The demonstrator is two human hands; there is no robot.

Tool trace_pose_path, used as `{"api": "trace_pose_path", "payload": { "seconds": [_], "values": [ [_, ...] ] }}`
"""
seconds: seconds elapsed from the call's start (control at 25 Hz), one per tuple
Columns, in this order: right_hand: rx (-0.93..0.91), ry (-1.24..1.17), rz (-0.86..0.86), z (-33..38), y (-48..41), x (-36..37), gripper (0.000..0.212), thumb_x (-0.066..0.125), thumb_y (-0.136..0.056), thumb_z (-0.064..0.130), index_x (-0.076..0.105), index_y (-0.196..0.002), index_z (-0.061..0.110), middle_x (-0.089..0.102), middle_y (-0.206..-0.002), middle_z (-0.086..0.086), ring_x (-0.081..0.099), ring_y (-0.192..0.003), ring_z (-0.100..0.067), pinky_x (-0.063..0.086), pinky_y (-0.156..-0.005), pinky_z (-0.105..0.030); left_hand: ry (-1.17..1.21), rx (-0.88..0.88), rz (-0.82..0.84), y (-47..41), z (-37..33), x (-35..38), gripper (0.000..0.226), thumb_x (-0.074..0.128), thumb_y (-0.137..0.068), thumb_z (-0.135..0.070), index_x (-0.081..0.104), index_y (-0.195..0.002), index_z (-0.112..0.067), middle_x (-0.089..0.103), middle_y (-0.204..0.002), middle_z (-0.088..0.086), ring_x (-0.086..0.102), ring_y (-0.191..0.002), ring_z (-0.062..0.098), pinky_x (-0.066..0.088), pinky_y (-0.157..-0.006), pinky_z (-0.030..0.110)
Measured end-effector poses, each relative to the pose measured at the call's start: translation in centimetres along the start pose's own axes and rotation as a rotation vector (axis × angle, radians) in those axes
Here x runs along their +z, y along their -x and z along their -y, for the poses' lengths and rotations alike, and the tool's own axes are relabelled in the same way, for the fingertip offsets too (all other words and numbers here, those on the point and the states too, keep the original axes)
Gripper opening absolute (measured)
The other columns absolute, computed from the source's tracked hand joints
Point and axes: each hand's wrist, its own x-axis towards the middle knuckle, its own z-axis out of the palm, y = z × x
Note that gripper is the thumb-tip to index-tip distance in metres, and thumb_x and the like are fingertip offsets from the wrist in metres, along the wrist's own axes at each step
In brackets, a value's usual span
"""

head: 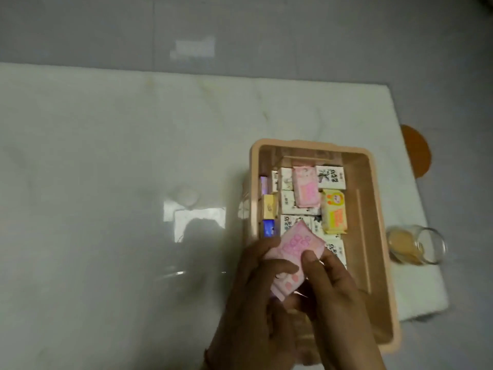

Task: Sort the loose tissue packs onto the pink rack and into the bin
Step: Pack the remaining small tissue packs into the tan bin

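Assorted tissue packs line a peach bin; left hand and right hand together clamp a pink pack above.

Left of bin: I see the glossy white tabletop bare, a wide way in.
Bin, left and far: the peach plastic bin is crowded with small wrapped tissue packs.
Bin, right: I read a bare strip of floor along the right wall.
Bin, near end: left hand and right hand hold a pink tissue pack over it.
Right of bin: a clear glass jar near the wall narrows that side.
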Motion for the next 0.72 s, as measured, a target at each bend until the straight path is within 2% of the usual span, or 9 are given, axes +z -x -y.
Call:
{"api": "trace_pose_path", "payload": {
  "seconds": [0.08, 0.12, 0.2, 0.28, 0.32, 0.4, 0.48, 0.6, 0.72],
  "values": [
    [0.003, 0.033, -0.082, -0.8, -1.7, -3.6, 0.024, 0.052, -0.088, 0.029, 0.059, -0.111, 0.027, 0.073, -0.091, 0.001, 0.071, -0.072, -0.013, 0.053, -0.053, -0.022, -0.089, -0.058, 0.074, 0.1, -0.7, 4.6, 0.030, 0.043, -0.081, -0.015, 0.052, -0.110, -0.018, 0.053, -0.124, 0.003, 0.045, -0.121, 0.011, 0.041, -0.100, 0.015],
    [0.011, 0.048, -0.073, -1.0, -2.6, -4.9, 0.025, 0.051, -0.090, 0.029, 0.057, -0.114, 0.030, 0.072, -0.099, 0.003, 0.070, -0.081, -0.012, 0.056, -0.060, -0.022, -0.152, -0.110, 0.072, 0.1, -0.5, 6.7, 0.038, 0.047, -0.076, -0.014, 0.051, -0.113, -0.018, 0.056, -0.123, 0.005, 0.045, -0.120, 0.014, 0.045, -0.098, 0.025],
    [0.037, 0.080, 0.008, -1.4, -4.5, -6.0, 0.027, 0.053, -0.092, 0.025, 0.055, -0.118, 0.032, 0.067, -0.108, 0.004, 0.066, -0.096, -0.013, 0.056, -0.073, -0.023, -0.152, -0.394, 0.133, -1.2, -0.8, 9.4, 0.044, 0.049, -0.084, -0.010, 0.049, -0.127, -0.016, 0.050, -0.133, 0.007, 0.042, -0.127, 0.016, 0.043, -0.104, 0.037],
    [0.006, 0.119, 0.032, -1.6, -6.5, -6.5, 0.020, 0.055, -0.091, 0.016, 0.060, -0.103, 0.031, 0.067, -0.094, 0.009, 0.065, -0.092, -0.008, 0.053, -0.067, -0.014, -0.128, -0.587, 0.189, -2.3, -0.5, 11.4, 0.044, 0.046, -0.094, -0.008, 0.039, -0.137, -0.013, 0.034, -0.146, 0.002, 0.028, -0.137, 0.014, 0.026, -0.114, 0.024],
    [-0.027, 0.171, 0.009, -1.8, -7.4, -6.7, 0.018, 0.055, -0.091, 0.014, 0.061, -0.096, 0.030, 0.066, -0.085, 0.013, 0.064, -0.085, -0.004, 0.051, -0.063, -0.011, -0.131, -0.622, 0.188, -2.7, 0.0, 12.1, 0.045, 0.045, -0.094, -0.005, 0.038, -0.138, -0.011, 0.032, -0.147, 0.002, 0.026, -0.138, 0.013, 0.021, -0.112, 0.018],
    [-0.055, 0.257, -0.055, -2.5, -8.7, -6.9, 0.013, 0.056, -0.091, 0.017, 0.063, -0.090, 0.029, 0.064, -0.077, 0.015, 0.063, -0.075, -0.001, 0.053, -0.068, -0.016, -0.125, -0.666, 0.193, -3.3, 1.0, 12.9, 0.041, 0.046, -0.093, -0.004, 0.044, -0.134, -0.008, 0.038, -0.143, 0.005, 0.033, -0.135, 0.015, 0.022, -0.109, 0.018],
    [-0.066, 0.261, -0.114, -3.5, -9.3, -7.1, 0.007, 0.059, -0.090, 0.024, 0.064, -0.088, 0.029, 0.066, -0.079, 0.008, 0.063, -0.076, -0.006, 0.055, -0.076, -0.029, -0.063, -0.696, 0.227, -3.4, 1.9, 13.1, 0.033, 0.049, -0.093, -0.007, 0.051, -0.125, -0.010, 0.048, -0.133, 0.005, 0.043, -0.127, 0.018, 0.031, -0.111, 0.029],
    [-0.038, 0.222, -0.218, -4.7, -9.2, -7.3, 0.019, 0.062, -0.087, 0.025, 0.064, -0.105, 0.019, 0.065, -0.084, 0.010, 0.060, -0.072, 0.005, 0.049, -0.066, -0.011, 0.046, -0.726, 0.202, -3.0, 2.7, 13.4, 0.026, 0.052, -0.089, 0.001, 0.053, -0.109, -0.017, 0.052, -0.123, 0.005, 0.050, -0.120, 0.021, 0.042, -0.104, 0.039],
    [-0.072, 0.180, -0.269, -5.6, -8.3, -7.0, 0.013, 0.062, -0.087, 0.015, 0.062, -0.099, 0.020, 0.065, -0.088, 0.012, 0.062, -0.081, 0.002, 0.054, -0.079, -0.024, 0.093, -0.728, 0.156, -2.3, 3.3, 13.2, 0.029, 0.052, -0.087, 0.005, 0.052, -0.103, -0.019, 0.053, -0.122, 0.008, 0.053, -0.114, 0.019, 0.048, -0.097, 0.038]
  ]
}}
